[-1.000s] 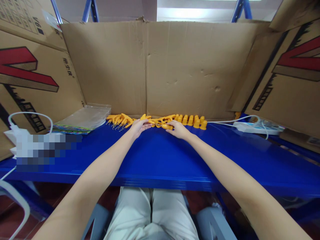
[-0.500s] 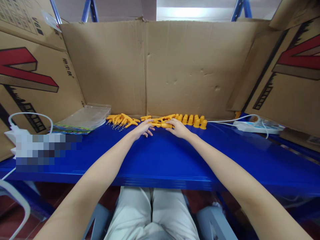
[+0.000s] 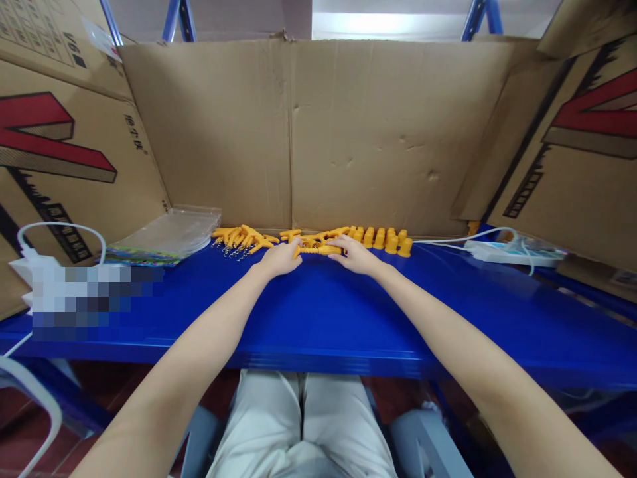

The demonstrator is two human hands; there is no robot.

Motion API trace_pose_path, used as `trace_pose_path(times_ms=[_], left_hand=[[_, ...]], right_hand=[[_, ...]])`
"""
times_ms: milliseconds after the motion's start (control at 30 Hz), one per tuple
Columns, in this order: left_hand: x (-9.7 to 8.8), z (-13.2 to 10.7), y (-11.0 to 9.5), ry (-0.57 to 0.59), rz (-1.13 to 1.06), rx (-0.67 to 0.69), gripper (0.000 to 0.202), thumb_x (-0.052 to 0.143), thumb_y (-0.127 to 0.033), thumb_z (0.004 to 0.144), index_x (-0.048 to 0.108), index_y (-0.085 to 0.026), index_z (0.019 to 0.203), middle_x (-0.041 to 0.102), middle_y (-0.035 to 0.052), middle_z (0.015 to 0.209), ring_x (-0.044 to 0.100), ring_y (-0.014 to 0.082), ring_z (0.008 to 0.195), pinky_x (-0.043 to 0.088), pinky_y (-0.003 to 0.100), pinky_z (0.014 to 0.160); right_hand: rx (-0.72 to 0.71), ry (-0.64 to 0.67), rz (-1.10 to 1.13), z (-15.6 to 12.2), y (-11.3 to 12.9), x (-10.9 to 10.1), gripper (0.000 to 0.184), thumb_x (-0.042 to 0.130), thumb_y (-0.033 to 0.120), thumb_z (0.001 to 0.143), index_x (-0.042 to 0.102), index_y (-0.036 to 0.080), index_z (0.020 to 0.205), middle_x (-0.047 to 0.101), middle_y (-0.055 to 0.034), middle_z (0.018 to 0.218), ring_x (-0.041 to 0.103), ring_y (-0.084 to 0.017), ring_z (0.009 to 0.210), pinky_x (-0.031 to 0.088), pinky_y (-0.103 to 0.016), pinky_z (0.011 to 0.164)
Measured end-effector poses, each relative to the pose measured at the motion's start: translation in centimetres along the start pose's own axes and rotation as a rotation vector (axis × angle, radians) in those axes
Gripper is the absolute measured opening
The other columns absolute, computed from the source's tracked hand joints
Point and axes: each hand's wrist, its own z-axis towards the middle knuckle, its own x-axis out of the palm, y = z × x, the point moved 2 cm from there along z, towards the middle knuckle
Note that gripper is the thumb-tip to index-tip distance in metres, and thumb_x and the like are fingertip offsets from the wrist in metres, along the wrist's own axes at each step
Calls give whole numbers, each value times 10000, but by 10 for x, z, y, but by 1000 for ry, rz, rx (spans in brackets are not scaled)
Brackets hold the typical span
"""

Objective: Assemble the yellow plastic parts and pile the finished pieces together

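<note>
Plain cardboard wall (image 3: pixel 348 133) stood along the table's far edge, with printed boxes (image 3: pixel 60 153) closing in the left and right ends. Blue table (image 3: pixel 323 318) ran the full width, its middle bare. Both bare arms reached across from the near edge to the far edge at centre.

Stack of clear bags (image 3: pixel 164 236) lay at the far left corner. White power strip (image 3: pixel 502 252) lay toward the far right, its cable running left along the far edge.

Left hand (image 3: pixel 281 259) lay palm down, fingers curled loosely, tips at the left end of the yellow piece (image 3: pixel 318 250). Right hand (image 3: pixel 355 255) was palm down too, fingertips on the piece's right end. Could not tell whether either hand pinched it or only touched it.

Pile of yellow claw pieces (image 3: pixel 241 238) with small chains sat just left of the left hand. Row of yellow caps (image 3: pixel 383 239) stood upright just right of the right hand, against the wall. The yellow piece lay flat on the table between the two hands, at mid far edge.
</note>
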Motion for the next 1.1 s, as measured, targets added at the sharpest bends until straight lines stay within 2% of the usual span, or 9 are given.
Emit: trace_pose_path(times_ms=[167, 300, 433, 533, 700, 900, 1100], left_hand=[[0, 1, -1, 17, 38, -28, 341, 502, -278, 812, 524, -212, 1146, 668, 111, 922, 640, 291, 905, 436, 338, 758], [0, 1, 2, 14, 2, -38, 337, 510, -260, 799, 530, -210, 1132, 664, 88, 875, 639, 270, 847, 423, 319, 713], [-3, 1, 4, -17, -21, -15, 330, 518, -251, 789, 534, -216, 1117, 657, 63, 823, 636, 251, 801, 412, 305, 689], [-4, 0, 3, -17, -13, -6, 328, 518, -252, 786, 539, -215, 1112, 654, 61, 811, 638, 255, 803, 404, 304, 676], [-4, 0, 2, -38, -8, 18, 308, 526, -251, 778, 547, -224, 1085, 652, 50, 795, 642, 246, 801, 396, 292, 670], [-3, 2, 4, -41, -16, 18, 287, 537, -292, 786, 542, -238, 1067, 655, 42, 799, 638, 241, 794, 393, 293, 679], [0, 4, 5, -22, -21, 42, 290, 548, -339, 788, 554, -215, 1049, 674, 75, 915, 633, 245, 848, 412, 304, 717]], right_hand=[[87, -11, 111, 1, -1, -2, 397, 650, 251, 806, 614, 160, 1191, 617, -132, 1148, 609, -231, 1038, 478, -446, 955], [192, 43, 388, -1, -7, -5, 509, 703, 234, 755, 543, 176, 1235, 592, -115, 1199, 650, -178, 940, 538, -391, 871], [307, 41, 614, -2, -7, -9, 377, 711, 241, 765, 582, 169, 1112, 644, -82, 1059, 675, -150, 853, 552, -353, 849], [437, 64, 717, -3, -2, -8, 251, 692, 278, 804, 610, 152, 1004, 685, -72, 896, 675, -136, 715, 565, -315, 763], [535, 91, 811, -5, 3, -9, 223, 710, 341, 804, 650, 134, 859, 693, -65, 733, 646, -129, 640, 536, -254, 642], [585, 96, 915, -6, 6, -10, 210, 722, 319, 800, 640, 129, 765, 663, -43, 671, 603, -89, 574, 479, -187, 533], [643, 100, 909, -7, 7, -8, 122, 642, 260, 864, 629, 138, 862, 701, -78, 815, 638, -107, 612, 502, -198, 536]])
